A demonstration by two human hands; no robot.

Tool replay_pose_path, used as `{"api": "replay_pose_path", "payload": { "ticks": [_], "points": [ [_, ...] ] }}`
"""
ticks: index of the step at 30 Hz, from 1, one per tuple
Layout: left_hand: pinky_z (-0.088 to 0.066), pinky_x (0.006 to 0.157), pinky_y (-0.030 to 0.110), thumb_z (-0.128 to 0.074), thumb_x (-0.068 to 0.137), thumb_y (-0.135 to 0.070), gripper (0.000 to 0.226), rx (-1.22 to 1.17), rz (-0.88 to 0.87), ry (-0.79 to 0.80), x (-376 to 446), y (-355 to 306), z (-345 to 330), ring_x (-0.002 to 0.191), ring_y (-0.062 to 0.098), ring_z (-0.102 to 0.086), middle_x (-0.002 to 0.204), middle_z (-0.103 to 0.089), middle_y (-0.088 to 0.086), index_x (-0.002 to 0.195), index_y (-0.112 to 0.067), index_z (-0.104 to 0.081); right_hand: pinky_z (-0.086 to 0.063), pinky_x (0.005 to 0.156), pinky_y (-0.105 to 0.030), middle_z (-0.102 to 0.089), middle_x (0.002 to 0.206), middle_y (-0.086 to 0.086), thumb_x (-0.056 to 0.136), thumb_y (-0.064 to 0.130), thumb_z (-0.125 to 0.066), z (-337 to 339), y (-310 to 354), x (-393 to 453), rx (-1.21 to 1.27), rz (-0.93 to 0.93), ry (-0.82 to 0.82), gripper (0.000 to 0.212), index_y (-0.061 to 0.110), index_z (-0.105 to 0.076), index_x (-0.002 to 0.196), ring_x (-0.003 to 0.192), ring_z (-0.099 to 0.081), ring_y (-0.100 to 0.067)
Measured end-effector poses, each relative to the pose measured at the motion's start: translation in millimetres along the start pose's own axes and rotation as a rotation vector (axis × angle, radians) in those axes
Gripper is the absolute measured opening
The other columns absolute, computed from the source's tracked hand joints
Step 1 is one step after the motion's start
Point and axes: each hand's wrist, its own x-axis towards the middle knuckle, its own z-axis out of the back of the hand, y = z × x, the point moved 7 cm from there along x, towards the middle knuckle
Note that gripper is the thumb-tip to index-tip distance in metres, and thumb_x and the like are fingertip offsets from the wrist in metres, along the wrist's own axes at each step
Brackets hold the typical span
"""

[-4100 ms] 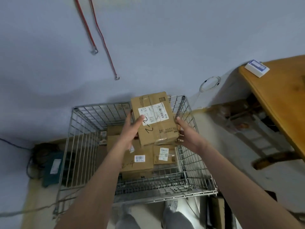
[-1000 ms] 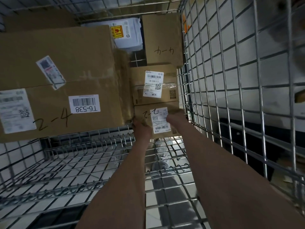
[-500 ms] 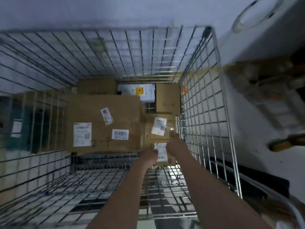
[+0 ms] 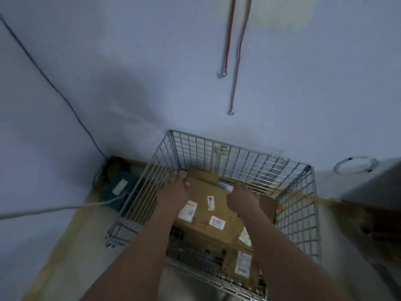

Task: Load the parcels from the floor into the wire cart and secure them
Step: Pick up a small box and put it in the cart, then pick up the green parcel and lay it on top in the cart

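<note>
wire cart (image 4: 299, 213) centre-right, wall close behind | left hand (image 4: 174, 187) fingers spread over large box (image 4: 208, 216); right hand (image 4: 243, 197) likewise; contact unclear

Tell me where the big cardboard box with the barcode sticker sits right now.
In the head view, the big cardboard box lies inside the wire cart, filling its middle, under and between the left hand and right hand.
</note>
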Motion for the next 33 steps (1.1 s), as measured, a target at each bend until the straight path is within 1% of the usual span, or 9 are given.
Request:
{"api": "replay_pose_path", "payload": {
  "ticks": [2,7,12,15,18,23,27,30,33],
  "points": [
    [-0.008,0.122,0.057,-0.023,0.106,-0.039,0.057,-0.027,0.036,-0.066,-17,47,44,0.153,0.028,-0.007,0.167,-0.010,0.006,0.158,-0.016,-0.017,-0.024,0.117,-0.056,-0.034,0.155,-0.016,0.098,0.030,-0.045,22,48,-24,-0.056,0.054,-0.062,0.061,0.015,-0.023,0.154,0.141,-0.034,-0.036],
    [-0.010,0.121,0.059,-0.020,0.106,-0.043,0.060,-0.052,0.193,-0.139,-81,197,118,0.153,0.027,-0.005,0.167,-0.008,0.003,0.159,-0.016,-0.013,-0.026,0.115,-0.056,-0.033,0.154,-0.017,0.096,0.024,-0.041,38,180,-83,-0.097,0.180,-0.083,0.057,0.016,-0.025,0.151,0.139,-0.035,-0.038],
    [-0.014,0.119,0.061,-0.020,0.106,-0.040,0.058,-0.075,0.410,-0.219,-159,348,150,0.152,0.027,-0.012,0.166,-0.014,0.003,0.158,-0.015,-0.016,-0.023,0.116,-0.057,-0.028,0.158,-0.016,0.098,0.030,-0.039,5,312,-138,-0.188,0.344,-0.075,0.061,0.018,-0.020,0.154,0.142,-0.033,-0.037],
    [-0.013,0.118,0.062,-0.024,0.104,-0.037,0.057,-0.120,0.511,-0.238,-195,410,147,0.151,0.026,-0.013,0.165,-0.016,0.002,0.157,-0.014,-0.020,-0.024,0.116,-0.056,-0.031,0.155,-0.017,0.099,0.033,-0.039,-28,376,-173,-0.257,0.461,-0.053,0.059,0.017,-0.021,0.153,0.140,-0.034,-0.038],
    [-0.016,0.116,0.063,-0.026,0.103,-0.036,0.056,-0.166,0.546,-0.236,-211,437,144,0.149,0.027,-0.018,0.164,-0.020,0.002,0.155,-0.014,-0.024,-0.022,0.117,-0.056,-0.034,0.152,-0.016,0.098,0.030,-0.038,-52,419,-197,-0.294,0.521,-0.031,0.059,0.018,-0.021,0.153,0.138,-0.035,-0.038],
    [-0.014,0.118,0.061,-0.025,0.105,-0.039,0.059,-0.206,0.551,-0.227,-202,445,139,0.151,0.026,-0.013,0.166,-0.016,0.001,0.158,-0.015,-0.018,-0.026,0.115,-0.053,-0.041,0.147,-0.016,0.098,0.028,-0.042,-71,449,-193,-0.345,0.552,0.015,0.054,0.017,-0.031,0.149,0.135,-0.039,-0.038],
    [-0.010,0.120,0.060,-0.023,0.105,-0.041,0.060,-0.209,0.571,-0.173,-179,446,127,0.153,0.024,-0.008,0.167,-0.011,0.000,0.159,-0.016,-0.014,-0.037,0.101,-0.041,-0.049,0.139,-0.012,0.099,0.028,-0.046,-77,460,-161,-0.321,0.520,0.051,0.048,0.014,-0.038,0.144,0.127,-0.048,-0.030],
    [-0.008,0.120,0.059,-0.020,0.106,-0.042,0.060,-0.185,0.591,-0.124,-162,446,120,0.153,0.024,-0.006,0.167,-0.009,0.000,0.160,-0.017,-0.011,-0.027,0.115,-0.049,-0.044,0.145,-0.014,0.097,0.028,-0.046,-85,472,-131,-0.322,0.507,0.094,0.055,0.012,-0.034,0.148,0.134,-0.041,-0.033],
    [-0.008,0.120,0.059,-0.018,0.106,-0.042,0.060,-0.164,0.590,-0.104,-140,449,125,0.154,0.024,-0.005,0.167,-0.008,0.001,0.160,-0.017,-0.010,-0.020,0.119,-0.054,-0.038,0.151,-0.017,0.095,0.026,-0.044,-92,484,-104,-0.353,0.489,0.124,0.058,0.011,-0.033,0.150,0.139,-0.035,-0.035]
  ]
}}
